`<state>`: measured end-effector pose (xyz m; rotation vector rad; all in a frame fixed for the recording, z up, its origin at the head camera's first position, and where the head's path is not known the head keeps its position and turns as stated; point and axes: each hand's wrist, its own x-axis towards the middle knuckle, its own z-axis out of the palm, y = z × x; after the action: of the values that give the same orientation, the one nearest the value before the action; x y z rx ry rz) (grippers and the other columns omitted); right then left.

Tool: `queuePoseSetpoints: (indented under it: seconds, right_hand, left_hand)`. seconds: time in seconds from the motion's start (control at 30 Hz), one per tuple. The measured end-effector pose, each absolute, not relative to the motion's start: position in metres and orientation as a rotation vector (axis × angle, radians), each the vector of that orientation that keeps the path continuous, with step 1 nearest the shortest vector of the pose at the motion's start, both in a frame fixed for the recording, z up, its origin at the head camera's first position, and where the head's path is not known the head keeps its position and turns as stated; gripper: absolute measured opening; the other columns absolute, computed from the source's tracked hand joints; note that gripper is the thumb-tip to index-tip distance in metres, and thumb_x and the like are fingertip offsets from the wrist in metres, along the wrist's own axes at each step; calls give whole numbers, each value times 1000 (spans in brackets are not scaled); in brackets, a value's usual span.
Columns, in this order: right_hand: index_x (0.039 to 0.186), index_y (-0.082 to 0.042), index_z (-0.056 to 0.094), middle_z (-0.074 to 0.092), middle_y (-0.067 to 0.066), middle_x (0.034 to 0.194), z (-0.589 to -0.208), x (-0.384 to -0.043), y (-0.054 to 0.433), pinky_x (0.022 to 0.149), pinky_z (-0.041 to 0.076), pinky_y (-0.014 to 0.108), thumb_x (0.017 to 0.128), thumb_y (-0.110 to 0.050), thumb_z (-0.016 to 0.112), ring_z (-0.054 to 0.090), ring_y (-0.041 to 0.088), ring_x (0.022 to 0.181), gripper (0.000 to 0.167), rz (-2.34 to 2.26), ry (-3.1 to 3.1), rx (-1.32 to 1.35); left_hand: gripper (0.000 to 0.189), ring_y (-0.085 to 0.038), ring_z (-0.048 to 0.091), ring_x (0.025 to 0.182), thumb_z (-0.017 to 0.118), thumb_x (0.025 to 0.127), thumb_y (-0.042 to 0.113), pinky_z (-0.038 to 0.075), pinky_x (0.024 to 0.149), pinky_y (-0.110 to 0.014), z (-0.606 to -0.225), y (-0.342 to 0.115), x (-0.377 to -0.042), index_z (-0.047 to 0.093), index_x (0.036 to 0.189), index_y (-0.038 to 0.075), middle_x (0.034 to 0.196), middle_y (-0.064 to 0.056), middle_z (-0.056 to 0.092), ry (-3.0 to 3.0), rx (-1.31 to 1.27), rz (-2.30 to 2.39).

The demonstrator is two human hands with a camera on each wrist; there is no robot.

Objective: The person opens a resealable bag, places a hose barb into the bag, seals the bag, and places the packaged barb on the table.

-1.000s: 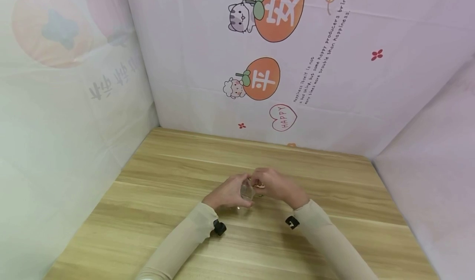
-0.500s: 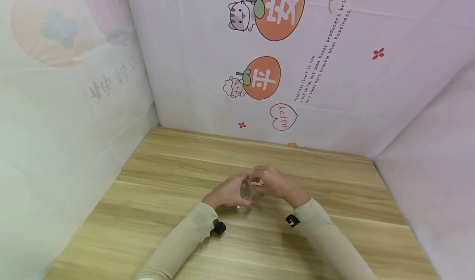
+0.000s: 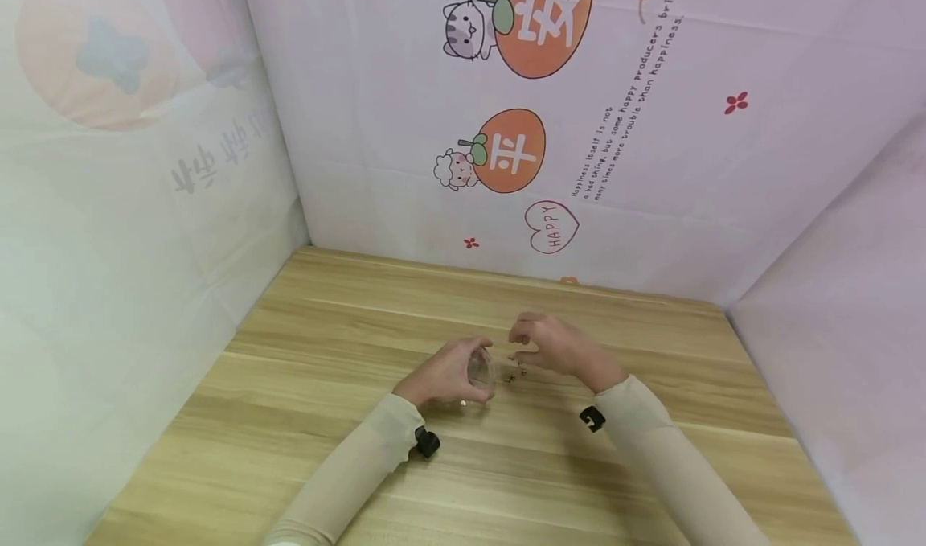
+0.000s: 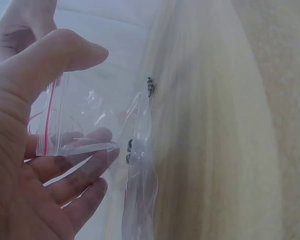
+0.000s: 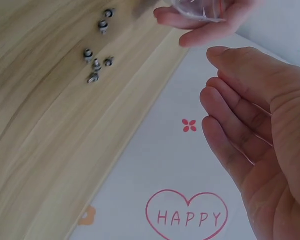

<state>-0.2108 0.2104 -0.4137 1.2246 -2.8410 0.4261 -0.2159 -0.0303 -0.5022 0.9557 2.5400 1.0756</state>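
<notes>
In the head view my left hand holds a clear plastic zip bag just above the table, thumb and fingers round its sides. The left wrist view shows the bag's red zip strip close to the palm and the clear film hanging past the fingers. My right hand is apart from the bag, to its right, fingers loosely bent with nothing visible between them. Several small metal screws with dark washers lie on the wood below the right hand. Two groups of screws also show beside the bag.
The wooden table ends at a white printed cloth wall behind it. More white cloth stands at the left and right sides. A small shiny spot lies near the left hand's underside.
My right hand has drawn away from the bag to the right, its fingers parting. The screws now show in the gap between the hands. The left hand stays in place with the bag.
</notes>
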Motion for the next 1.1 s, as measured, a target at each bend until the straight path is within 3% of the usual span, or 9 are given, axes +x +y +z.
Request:
queuePoseSetpoints:
  seconds: [0.5, 0.8, 1.1]
  right_hand:
    - [115, 0, 76, 74, 12, 111, -437, -228, 223, 85, 62, 33, 92, -8, 82, 70, 21, 99, 25, 433, -3048, 1099]
    - [114, -2, 77, 76, 11, 114, -462, -235, 225, 90, 63, 37, 91, -4, 78, 73, 26, 105, 23, 499, -3067, 1042]
    - [110, -8, 79, 76, 6, 112, -475, -240, 221, 89, 62, 32, 93, -10, 80, 71, 19, 103, 17, 450, -3083, 1043]
  left_hand:
    - [92, -15, 64, 118, 91, 80, 33, 56, 103, -33, -503, -31, -217, 45, 156, 7, 129, 2, 67, 2535, 958, 1096]
    - [91, -17, 63, 118, 90, 82, 32, 56, 100, -33, -501, -33, -215, 45, 156, 7, 130, 0, 66, 2528, 954, 1109]
    - [90, -16, 63, 117, 89, 82, 34, 56, 99, -33, -499, -34, -215, 45, 157, 8, 131, 1, 67, 2516, 948, 1126]
